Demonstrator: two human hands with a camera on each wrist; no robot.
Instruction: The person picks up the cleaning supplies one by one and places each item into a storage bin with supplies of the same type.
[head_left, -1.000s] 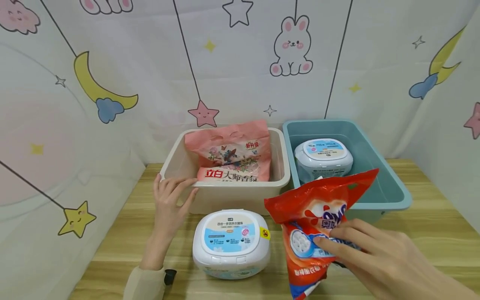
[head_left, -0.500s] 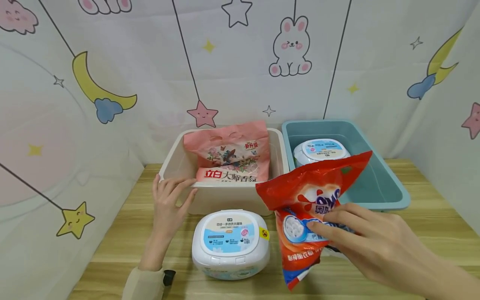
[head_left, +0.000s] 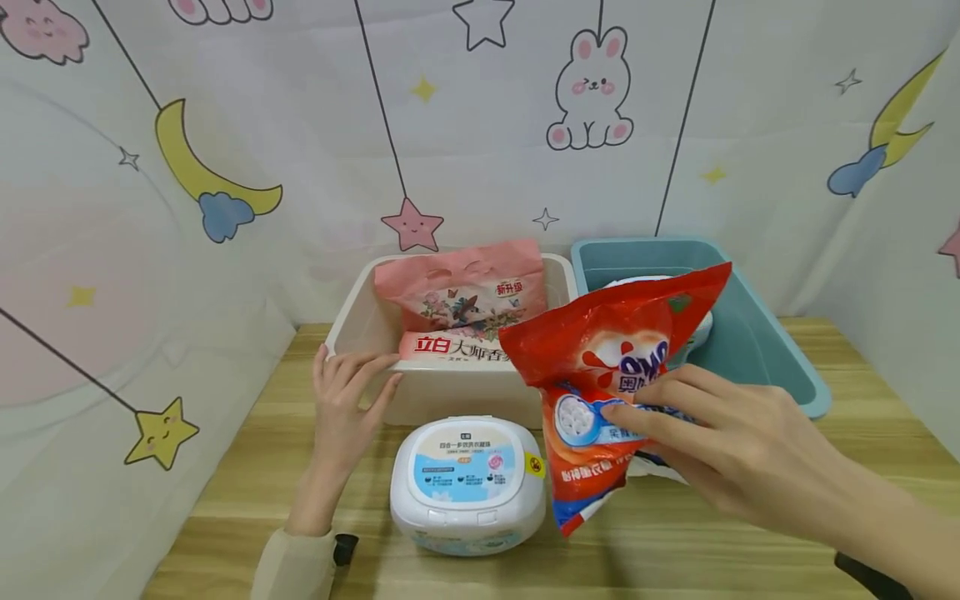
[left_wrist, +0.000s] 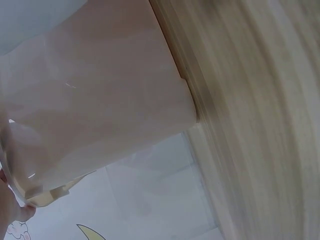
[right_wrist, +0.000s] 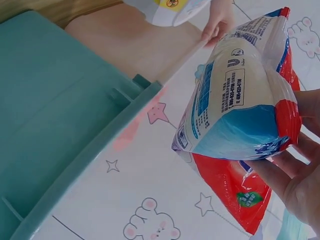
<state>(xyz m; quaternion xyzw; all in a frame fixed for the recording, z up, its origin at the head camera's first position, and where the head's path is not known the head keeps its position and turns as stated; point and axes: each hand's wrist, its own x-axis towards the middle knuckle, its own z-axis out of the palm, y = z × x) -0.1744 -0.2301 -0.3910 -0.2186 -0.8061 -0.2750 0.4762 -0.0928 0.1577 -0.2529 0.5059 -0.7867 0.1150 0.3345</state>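
Observation:
My right hand [head_left: 712, 442] grips a red bag of laundry powder [head_left: 600, 367] by its side, in the air in front of the bins. The right wrist view shows the white and blue back of the bag [right_wrist: 240, 115], with fingers around its edge. My left hand [head_left: 348, 408] holds the near left rim of a cream bin [head_left: 457, 392], fingers over the rim and thumb outside. A pink detergent bag [head_left: 465, 308] leans inside that bin. Before it, a white lidded tub of laundry pods [head_left: 468, 483] stands on the table.
To the right of the cream bin, a blue-green bin [head_left: 772, 333] holds a second white tub [head_left: 701, 329], partly hidden by the red bag. The wood-grain table [head_left: 750, 542] meets a patterned curtain [head_left: 480, 125] behind and at the sides.
The red laundry powder bag has moved up and left in my right hand, now overlapping the cream bin's right corner. My left hand stays on the rim.

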